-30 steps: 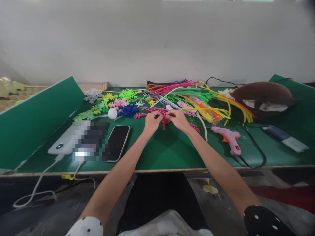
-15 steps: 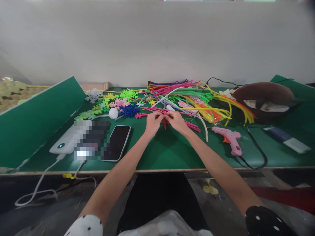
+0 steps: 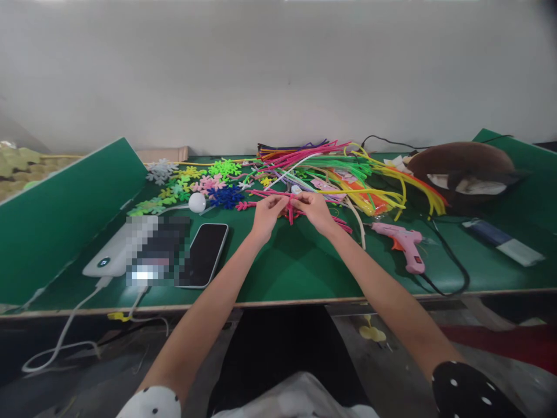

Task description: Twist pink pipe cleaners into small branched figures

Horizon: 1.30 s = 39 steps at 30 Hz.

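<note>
Both my hands meet over the middle of the green table (image 3: 296, 267). My left hand (image 3: 266, 212) and my right hand (image 3: 316, 210) each pinch a pink pipe-cleaner piece (image 3: 290, 212) held between them, a short end hanging down. More pink pipe cleaners (image 3: 265, 194) lie flat just behind my fingers. A big pile of coloured pipe cleaners (image 3: 343, 171) spreads behind my right hand. Finished pipe-cleaner snowflake shapes (image 3: 209, 183) in several colours lie behind my left hand.
A pink glue gun (image 3: 402, 240) with a black cord lies right of my right arm. A phone (image 3: 203, 253) and a white power bank (image 3: 115, 255) lie to the left, a white ball (image 3: 197, 202) behind them. A brown plush toy (image 3: 461, 168) sits far right. Green side panels flank the table.
My hands stay together on the pink piece, shifting slightly away from me as the fingers work it. Nothing else on the table has moved.
</note>
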Motion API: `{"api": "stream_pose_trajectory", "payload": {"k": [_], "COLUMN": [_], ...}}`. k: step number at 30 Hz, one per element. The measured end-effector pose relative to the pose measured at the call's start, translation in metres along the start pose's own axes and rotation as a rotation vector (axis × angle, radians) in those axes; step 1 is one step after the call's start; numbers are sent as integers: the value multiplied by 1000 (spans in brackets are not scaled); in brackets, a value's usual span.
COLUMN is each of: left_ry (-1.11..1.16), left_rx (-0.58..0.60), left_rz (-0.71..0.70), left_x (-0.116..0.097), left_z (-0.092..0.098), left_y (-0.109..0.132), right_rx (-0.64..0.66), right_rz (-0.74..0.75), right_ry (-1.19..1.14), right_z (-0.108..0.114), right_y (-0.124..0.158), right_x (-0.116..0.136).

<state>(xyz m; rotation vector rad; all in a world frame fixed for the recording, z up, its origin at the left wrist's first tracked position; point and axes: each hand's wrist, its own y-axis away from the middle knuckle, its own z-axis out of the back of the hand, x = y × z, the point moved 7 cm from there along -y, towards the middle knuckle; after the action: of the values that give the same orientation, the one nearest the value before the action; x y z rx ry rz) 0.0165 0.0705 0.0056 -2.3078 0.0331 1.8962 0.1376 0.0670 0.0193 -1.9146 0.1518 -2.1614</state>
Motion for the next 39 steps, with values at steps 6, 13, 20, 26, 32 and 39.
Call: {"api": "stream_pose_trajectory", "payload": {"k": [6,13,20,26,32,39], "left_ry": [-15,-128,-197,-110,-384,-833], "left_rx": [-90,-9,-2,65,27,5], "left_rz": [-64,-99,-119,-44,-167,-377], "left_x": [-4,1,4,2,-6,-18], "left_z": [9,3,5,0,3,-9], "left_y": [0,-2,-3,-1,-2,9], "right_rx": [29,-36,-44,-30,-39,-46], "right_rz": [-20,4,36,67,31,1], "right_ry": [-29,-23,19,68,96,166], "right_z": [-2,4,1,5,8,7], "right_y": [-1,1,3,2,1,0], "right_x": [-2,6,7,4,8,1]}}
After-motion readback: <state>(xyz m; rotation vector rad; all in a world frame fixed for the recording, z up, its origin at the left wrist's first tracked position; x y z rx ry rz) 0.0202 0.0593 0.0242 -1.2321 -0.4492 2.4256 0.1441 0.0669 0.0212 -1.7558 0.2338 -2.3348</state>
